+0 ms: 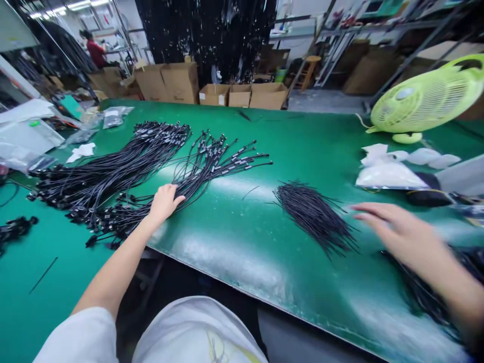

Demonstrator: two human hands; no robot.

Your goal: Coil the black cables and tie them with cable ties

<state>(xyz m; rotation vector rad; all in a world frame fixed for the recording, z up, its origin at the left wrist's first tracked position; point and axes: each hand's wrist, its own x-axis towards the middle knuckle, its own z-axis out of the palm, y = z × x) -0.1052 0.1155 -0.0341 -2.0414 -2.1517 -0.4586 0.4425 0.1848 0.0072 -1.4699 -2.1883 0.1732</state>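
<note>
My left hand (164,202) rests on a fanned bundle of black cables (204,169) left of centre, its fingers curled around some of the strands. Beside it lies a larger pile of black cables (124,164) with connectors at both ends. My right hand (393,229), blurred by motion, hovers just right of a heap of short thin black ties (315,217). Its thumb and fingers point at the heap with a small gap between them, and I see nothing in them. More black cables (423,292) lie beneath my right forearm.
A green fan (427,101) stands at the back right, near white wrappings (389,171). Cardboard boxes (268,95) line the table's (242,242) far edge. Plastic bags (113,117) lie at the back left. A person in red (96,52) sits far off.
</note>
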